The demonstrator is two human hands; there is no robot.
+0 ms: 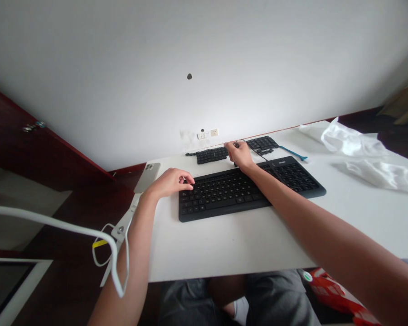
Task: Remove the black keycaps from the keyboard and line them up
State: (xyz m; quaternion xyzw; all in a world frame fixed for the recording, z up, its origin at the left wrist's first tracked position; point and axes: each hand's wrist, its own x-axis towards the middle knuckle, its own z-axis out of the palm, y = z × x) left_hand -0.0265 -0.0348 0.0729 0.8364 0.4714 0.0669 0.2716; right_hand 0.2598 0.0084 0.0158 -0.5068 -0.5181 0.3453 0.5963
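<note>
A black keyboard (pixel 224 199) lies on the white table, a little angled. My left hand (pixel 175 181) is at its upper left corner, fingers bent and a slight gap between thumb and forefinger; the fingertips are by the corner keys. My right hand (pixel 240 155) is closed above the keyboard's far edge, beside the loose black keycaps (pixel 212 155) laid out in rows behind it. Something small and dark shows at its fingers, but I cannot tell whether it is held or lies behind. My right forearm covers part of the keys.
A blue-green thin tool (pixel 294 154) lies right of the keycaps. Crumpled clear plastic bags (pixel 353 140) are on the right. On the left are a phone (pixel 149 174) and a white cable (pixel 71 225). Wall sockets (pixel 207 134) sit behind the table; a red bag (pixel 333 290) is below.
</note>
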